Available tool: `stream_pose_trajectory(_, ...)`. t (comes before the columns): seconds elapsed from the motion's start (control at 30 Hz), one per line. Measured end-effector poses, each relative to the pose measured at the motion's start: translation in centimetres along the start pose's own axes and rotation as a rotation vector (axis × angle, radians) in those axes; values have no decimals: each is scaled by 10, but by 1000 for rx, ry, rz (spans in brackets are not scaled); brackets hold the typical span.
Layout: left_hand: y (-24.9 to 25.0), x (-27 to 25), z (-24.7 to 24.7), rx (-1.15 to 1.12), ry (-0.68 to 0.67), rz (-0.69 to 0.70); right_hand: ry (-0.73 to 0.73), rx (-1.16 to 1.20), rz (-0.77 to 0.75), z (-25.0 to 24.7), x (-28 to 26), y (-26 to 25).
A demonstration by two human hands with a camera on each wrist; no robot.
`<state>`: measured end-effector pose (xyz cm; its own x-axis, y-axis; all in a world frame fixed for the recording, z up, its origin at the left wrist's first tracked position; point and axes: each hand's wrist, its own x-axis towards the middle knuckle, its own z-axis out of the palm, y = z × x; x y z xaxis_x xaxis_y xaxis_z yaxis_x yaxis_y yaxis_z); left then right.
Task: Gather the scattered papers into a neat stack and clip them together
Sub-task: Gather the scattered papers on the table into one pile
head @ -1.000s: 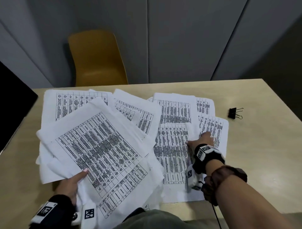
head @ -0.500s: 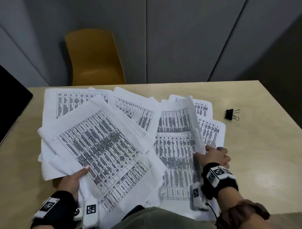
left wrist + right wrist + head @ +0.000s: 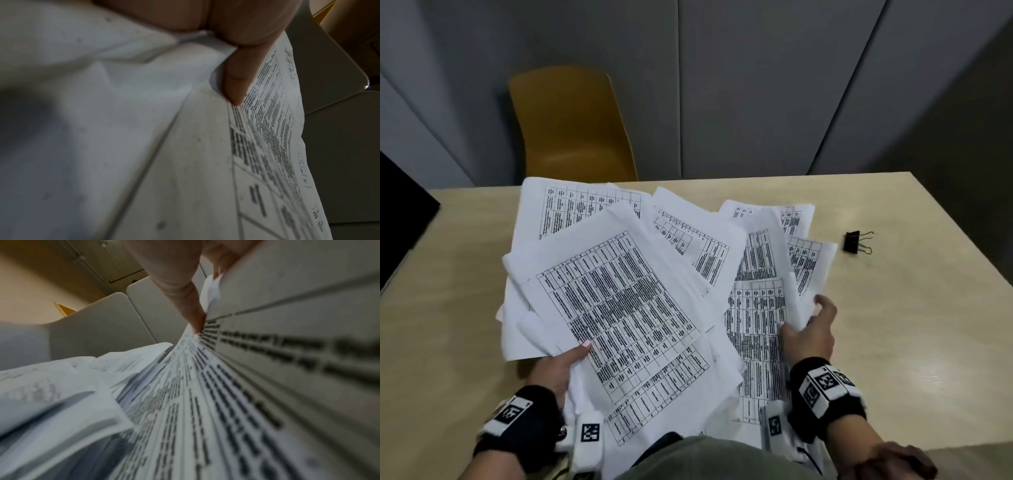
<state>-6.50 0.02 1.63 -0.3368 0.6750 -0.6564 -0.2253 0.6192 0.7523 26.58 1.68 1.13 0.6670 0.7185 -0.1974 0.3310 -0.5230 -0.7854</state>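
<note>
Several white printed sheets lie fanned over the table. My left hand (image 3: pixel 558 370) grips the near-left corner of the left sheaf of papers (image 3: pixel 616 308), thumb on top; the left wrist view shows that thumb (image 3: pixel 242 78) pressed on the printed sheet (image 3: pixel 267 129). My right hand (image 3: pixel 810 329) pinches the right edge of the right sheets (image 3: pixel 756 308) and lifts them, the edge curling up; in the right wrist view a finger (image 3: pixel 185 293) holds that paper (image 3: pixel 246 386). A black binder clip (image 3: pixel 856 242) lies alone on the table, to the right of the papers.
The light wooden table (image 3: pixel 911 325) has its far edge just behind the papers. A yellow chair (image 3: pixel 568 126) stands beyond it, before grey wall panels. A dark screen (image 3: pixel 400 212) juts in at the left edge.
My right hand pulled back toward me from the middle of the right sheets, took their right edge and raised it. The left hand kept its grip on the left sheaf.
</note>
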Motion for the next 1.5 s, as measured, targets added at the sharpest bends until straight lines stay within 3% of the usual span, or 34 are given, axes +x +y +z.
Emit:
stream_pose_trajectory(0.13, -4, 1, 0, 32, 26, 5, -14, 8, 20, -2, 1, -3)
stream_pose_trajectory(0.3, -4, -5, 3, 41, 76, -19, -336, -157, 133, 5, 13, 4)
stream_pose_trajectory(0.4, -1, -11, 6, 18, 70, -4, -361, -142, 160, 9, 14, 6)
stream_pose_trajectory(0.5, -4, -6, 2, -3, 81, -29, -298, -155, 79, 7, 13, 1)
stream_pose_trajectory(0.7, -12, 1, -3, 9, 88, -20, -12, -131, -271, -17, 16, -28)
stream_pose_trajectory(1.0, -20, 20, -11, 131, 103, -76, 243, 150, -575, -57, 8, -96)
stream_pose_trajectory(1.13, -28, 35, -16, 171, 78, -83, 245, 337, -651, -64, -3, -124)
stream_pose_trajectory(1.33, -20, 27, -12, 200, 84, -90, 26, 563, -462, -28, -11, -137)
stream_pose_trajectory(1.5, -23, 36, -14, 261, 106, -78, -173, 472, -208, 27, -26, -86)
